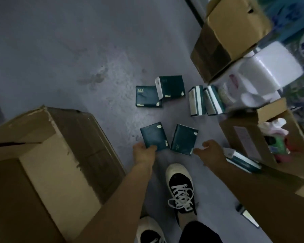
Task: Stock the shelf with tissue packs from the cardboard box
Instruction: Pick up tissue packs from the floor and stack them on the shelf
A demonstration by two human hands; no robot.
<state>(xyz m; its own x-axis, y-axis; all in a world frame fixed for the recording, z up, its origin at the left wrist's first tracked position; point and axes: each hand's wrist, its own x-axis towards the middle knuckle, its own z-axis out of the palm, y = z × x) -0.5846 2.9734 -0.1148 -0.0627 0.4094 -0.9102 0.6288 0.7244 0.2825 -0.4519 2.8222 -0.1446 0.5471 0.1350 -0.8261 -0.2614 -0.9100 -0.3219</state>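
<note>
— Where are the packs?
— The left hand (144, 151) pinches one dark green tissue pack (154, 136) on the floor (60, 50); another pack (183, 142) lies just beside the right hand (211, 150).
— And the right?
— Fingers seemingly loose, holding nothing; blurred.

The large cardboard box (42, 163) is cut off by the left and bottom edges. Part of one tissue pack (242, 159) is hidden behind the right hand (211, 151). The shelf goods (288, 23) at upper right are blurred, perhaps packaged paper rolls. The print on the packs cannot be read.
</note>
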